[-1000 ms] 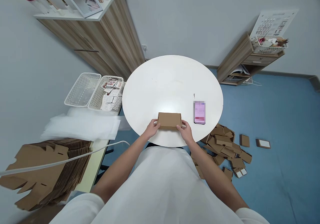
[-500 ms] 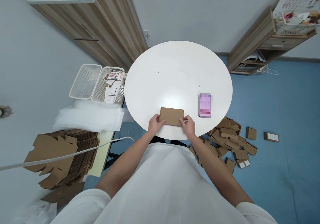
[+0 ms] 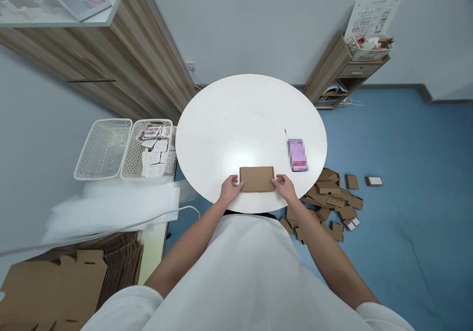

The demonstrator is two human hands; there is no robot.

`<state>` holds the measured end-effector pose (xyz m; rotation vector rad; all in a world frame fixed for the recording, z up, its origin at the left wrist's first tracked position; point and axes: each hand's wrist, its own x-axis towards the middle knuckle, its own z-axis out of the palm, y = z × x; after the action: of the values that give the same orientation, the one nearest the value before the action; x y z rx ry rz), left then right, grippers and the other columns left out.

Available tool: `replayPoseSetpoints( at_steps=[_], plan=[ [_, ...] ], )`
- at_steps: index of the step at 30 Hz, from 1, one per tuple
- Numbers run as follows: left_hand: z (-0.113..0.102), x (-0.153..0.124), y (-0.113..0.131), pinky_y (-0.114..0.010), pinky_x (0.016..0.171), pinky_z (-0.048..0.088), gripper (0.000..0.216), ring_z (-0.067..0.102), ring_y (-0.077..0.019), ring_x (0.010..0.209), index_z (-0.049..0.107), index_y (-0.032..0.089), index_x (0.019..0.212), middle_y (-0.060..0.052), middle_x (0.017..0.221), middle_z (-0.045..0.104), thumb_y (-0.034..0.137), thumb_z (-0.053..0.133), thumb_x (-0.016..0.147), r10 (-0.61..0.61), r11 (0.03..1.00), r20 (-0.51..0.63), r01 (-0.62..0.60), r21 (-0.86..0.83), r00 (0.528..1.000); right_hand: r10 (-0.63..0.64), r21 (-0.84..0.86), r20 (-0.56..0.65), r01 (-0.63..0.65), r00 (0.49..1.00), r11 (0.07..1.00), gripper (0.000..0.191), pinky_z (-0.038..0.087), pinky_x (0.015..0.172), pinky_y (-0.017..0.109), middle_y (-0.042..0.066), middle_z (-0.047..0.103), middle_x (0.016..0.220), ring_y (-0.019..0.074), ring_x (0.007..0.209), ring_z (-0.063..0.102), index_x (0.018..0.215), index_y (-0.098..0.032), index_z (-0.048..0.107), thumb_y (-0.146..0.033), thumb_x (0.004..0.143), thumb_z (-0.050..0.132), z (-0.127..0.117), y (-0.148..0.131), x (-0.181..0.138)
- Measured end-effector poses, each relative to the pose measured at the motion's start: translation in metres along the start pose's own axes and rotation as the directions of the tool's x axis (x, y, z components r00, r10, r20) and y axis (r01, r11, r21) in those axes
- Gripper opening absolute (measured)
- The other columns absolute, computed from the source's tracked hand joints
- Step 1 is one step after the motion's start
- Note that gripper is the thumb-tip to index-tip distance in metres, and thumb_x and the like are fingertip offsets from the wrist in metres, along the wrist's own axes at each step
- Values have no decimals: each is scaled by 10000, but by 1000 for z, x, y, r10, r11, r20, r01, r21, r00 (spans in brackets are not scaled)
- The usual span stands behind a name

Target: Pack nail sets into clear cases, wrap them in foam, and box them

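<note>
Two ends covered! Left hand and right hand flank the closed cardboard box near the front rim of the white desk, fingers half-curled, thumbs at its ends; whether they're pinching, I can't tell. Even, gentle pressure should keep it square.
</note>
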<state>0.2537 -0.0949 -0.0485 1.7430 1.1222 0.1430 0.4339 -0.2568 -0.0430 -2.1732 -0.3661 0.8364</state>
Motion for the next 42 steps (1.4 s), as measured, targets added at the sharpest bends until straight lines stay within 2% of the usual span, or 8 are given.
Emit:
replayPoseSetpoints(
  at_steps=[7,12,16,23,26,29,37,42],
  plan=[
    [5,4,1,-294,683,467,414,542,-125,677,507,170,1108,-64,950,569,303,575,721,125,992,54,-125,-3,991,-34,15,-116,36,993,999,372,456,704,313,55,593,937,153,731,567,1058,-179,528,-357,735,476,25,2,-13],
    [8,0,7,-320,727,460,416,541,-155,760,483,162,1149,-86,977,539,272,526,751,128,991,54,-129,19,990,-78,-45,-95,74,992,996,446,460,763,343,65,545,1012,157,794,554,1156,-194,484,-316,727,501,25,1,-25],
    [15,-5,15,-348,801,439,426,517,-193,896,458,179,1180,-95,1016,508,276,507,768,115,992,16,-116,41,993,-120,-73,-76,114,990,991,608,480,755,334,68,494,1039,163,822,541,1216,-216,437,-304,640,614,20,-4,-39],
    [49,-20,58,-353,837,434,514,428,-221,1080,347,214,1283,-110,1120,402,355,470,804,195,978,-44,-192,77,980,-133,104,-211,157,969,982,552,509,631,306,72,503,1018,160,794,530,1210,-219,429,-383,698,552,-20,6,-58],
    [79,-26,94,-326,782,460,533,432,-218,1073,322,216,1302,-114,1133,373,377,457,812,247,964,3,-246,98,969,-118,152,-279,165,953,975,556,504,628,306,74,512,1008,155,767,529,1224,-210,404,-392,715,537,-59,22,-64],
    [122,-31,131,-318,744,471,559,434,-225,1065,301,222,1316,-111,1119,388,397,458,809,323,931,146,-341,127,935,-90,121,-361,143,928,982,536,493,689,326,83,512,1020,167,792,532,1217,-207,416,-394,728,526,-110,46,-71],
    [277,-48,207,-373,854,406,657,439,-254,1081,254,172,1338,-136,1142,425,448,480,787,415,820,532,-557,134,738,162,125,-604,-108,781,986,662,444,827,380,102,416,1109,239,998,494,1319,-234,319,-503,738,489,-231,134,-84],
    [350,-48,253,-382,913,360,662,423,-270,1125,253,156,1345,-149,1183,429,461,460,796,425,774,637,-623,113,644,189,103,-693,-163,696,981,732,404,887,406,107,386,1141,259,1084,446,1360,-243,224,-512,733,489,-280,169,-85]
  ],
)
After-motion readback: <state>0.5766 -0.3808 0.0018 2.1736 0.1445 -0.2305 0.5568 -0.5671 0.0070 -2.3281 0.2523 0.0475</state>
